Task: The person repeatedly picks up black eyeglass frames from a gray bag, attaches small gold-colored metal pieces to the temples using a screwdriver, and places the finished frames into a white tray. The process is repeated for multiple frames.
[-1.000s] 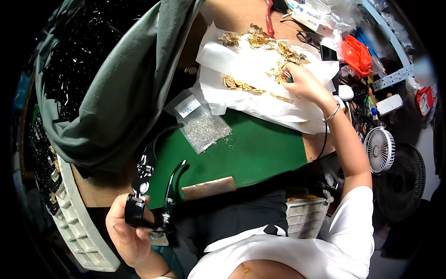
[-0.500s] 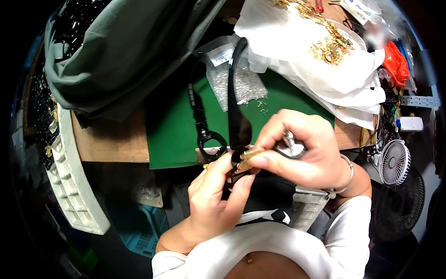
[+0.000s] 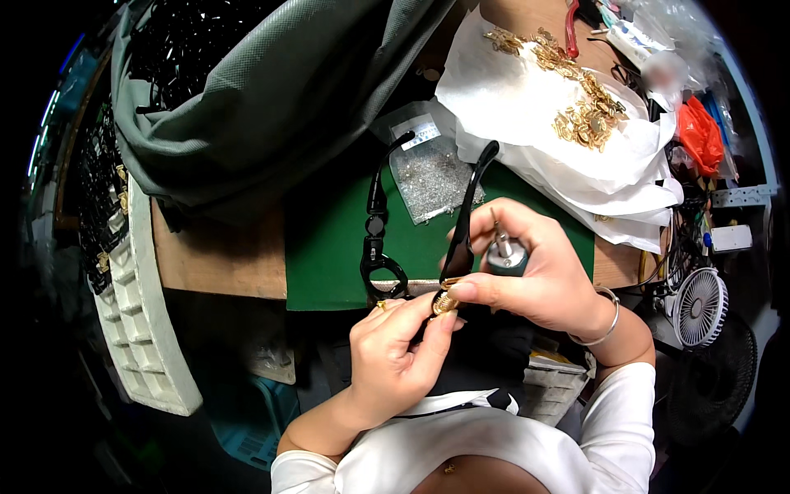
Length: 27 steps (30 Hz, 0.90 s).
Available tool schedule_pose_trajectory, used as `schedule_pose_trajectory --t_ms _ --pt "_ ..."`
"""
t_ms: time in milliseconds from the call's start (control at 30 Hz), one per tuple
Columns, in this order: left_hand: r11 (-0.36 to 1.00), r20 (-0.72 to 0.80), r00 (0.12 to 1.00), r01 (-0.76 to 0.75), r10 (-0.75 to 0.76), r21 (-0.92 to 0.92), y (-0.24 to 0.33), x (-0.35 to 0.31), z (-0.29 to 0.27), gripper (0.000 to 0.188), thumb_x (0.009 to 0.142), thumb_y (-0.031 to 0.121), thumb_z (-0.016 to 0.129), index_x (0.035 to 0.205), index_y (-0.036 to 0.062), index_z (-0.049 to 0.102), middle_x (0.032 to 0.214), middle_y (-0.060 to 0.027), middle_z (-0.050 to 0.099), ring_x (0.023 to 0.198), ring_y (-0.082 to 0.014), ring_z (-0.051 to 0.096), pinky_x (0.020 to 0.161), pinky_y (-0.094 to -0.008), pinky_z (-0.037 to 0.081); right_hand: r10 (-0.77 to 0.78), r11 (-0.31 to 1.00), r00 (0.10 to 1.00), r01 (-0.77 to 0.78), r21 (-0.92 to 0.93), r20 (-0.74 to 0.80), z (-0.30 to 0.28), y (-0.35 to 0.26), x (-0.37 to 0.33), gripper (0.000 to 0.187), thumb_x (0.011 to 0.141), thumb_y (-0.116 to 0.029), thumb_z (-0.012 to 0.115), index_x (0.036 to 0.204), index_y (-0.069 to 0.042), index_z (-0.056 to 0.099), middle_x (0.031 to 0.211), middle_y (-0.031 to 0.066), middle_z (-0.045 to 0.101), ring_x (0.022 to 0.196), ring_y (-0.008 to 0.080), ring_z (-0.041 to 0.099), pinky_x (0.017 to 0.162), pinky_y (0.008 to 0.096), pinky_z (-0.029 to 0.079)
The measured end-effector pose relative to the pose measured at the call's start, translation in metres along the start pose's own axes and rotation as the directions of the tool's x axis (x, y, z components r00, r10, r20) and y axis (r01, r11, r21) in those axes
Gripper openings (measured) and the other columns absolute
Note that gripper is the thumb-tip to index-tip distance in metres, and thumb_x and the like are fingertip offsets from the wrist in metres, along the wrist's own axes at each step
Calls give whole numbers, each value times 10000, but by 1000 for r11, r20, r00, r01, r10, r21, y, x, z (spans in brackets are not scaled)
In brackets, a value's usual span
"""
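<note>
A black glasses frame (image 3: 383, 281) with its temples spread away from me is held at the front edge of a green mat (image 3: 329, 247). My left hand (image 3: 395, 354) is closed on it, thumb and fingers pinching its right corner. A ribbed gold ornament (image 3: 445, 303) sits at that corner against the base of the right temple (image 3: 462, 230). My right hand (image 3: 543, 284) presses thumb and finger to the ornament. The same hand also holds a screwdriver (image 3: 505, 255) with a dark body, its thin metal tip pointing up and away. The frame's right rim is hidden by my fingers.
Behind the glasses lies a clear bag of small silver parts (image 3: 436, 181). White paper (image 3: 502, 90) at the far right bears a pile of gold ornaments (image 3: 588, 115). Grey-green cloth (image 3: 247, 107) covers the far left. A white compartment tray (image 3: 156, 354) and a small fan (image 3: 699, 307) stand at the sides.
The temples have swung rightward and lower in view as the glasses turned. The gold ornament has tilted and sits closer to my left fingertips. My right hand keeps the screwdriver.
</note>
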<state>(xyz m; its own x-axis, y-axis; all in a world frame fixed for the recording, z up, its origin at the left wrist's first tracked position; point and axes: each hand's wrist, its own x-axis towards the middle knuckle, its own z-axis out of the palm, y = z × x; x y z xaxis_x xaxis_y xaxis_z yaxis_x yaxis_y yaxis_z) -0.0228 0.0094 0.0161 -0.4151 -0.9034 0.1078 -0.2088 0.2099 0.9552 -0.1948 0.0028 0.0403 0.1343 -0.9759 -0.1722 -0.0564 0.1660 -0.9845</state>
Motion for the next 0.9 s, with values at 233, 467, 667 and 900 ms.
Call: schedule_pose_trajectory --t_ms 233,467,667,900 --pt "999 -52 997 -50 51 16 -6 -2 4 105 728 -8 589 830 -14 616 612 -52 610 481 -152 530 489 -246 389 17 980 996 -35 196 93 3 4 6 198 723 -74 699 824 -5 544 697 3 572 546 20 485 476 156 379" --pt "795 -102 934 230 -343 -561 4 -13 -33 195 820 142 546 810 -49 583 594 -86 595 499 -110 553 489 -199 418 159 961 983 -133 -242 94 -42 29 -25 449 773 -247 639 1062 19 422 956 132 510 873 179 494 784 293 404" --pt "707 10 942 260 -337 -658 -7 -10 -32 361 840 259 553 981 -69 499 634 -91 584 563 -139 561 620 -252 444 51 698 999 -48 -714 -18 -41 51 -24 358 779 -102 574 1081 -8 406 911 180 451 756 342 536 686 375 455" --pt "747 -12 888 379 -459 -546 12 -12 -45 629 773 204 625 1237 -86 315 729 -152 599 503 -162 550 724 -338 479 -170 488 983 18 -872 -74 -30 74 -13 257 760 -95 579 1008 -52 528 821 115 456 594 238 545 514 332 466"
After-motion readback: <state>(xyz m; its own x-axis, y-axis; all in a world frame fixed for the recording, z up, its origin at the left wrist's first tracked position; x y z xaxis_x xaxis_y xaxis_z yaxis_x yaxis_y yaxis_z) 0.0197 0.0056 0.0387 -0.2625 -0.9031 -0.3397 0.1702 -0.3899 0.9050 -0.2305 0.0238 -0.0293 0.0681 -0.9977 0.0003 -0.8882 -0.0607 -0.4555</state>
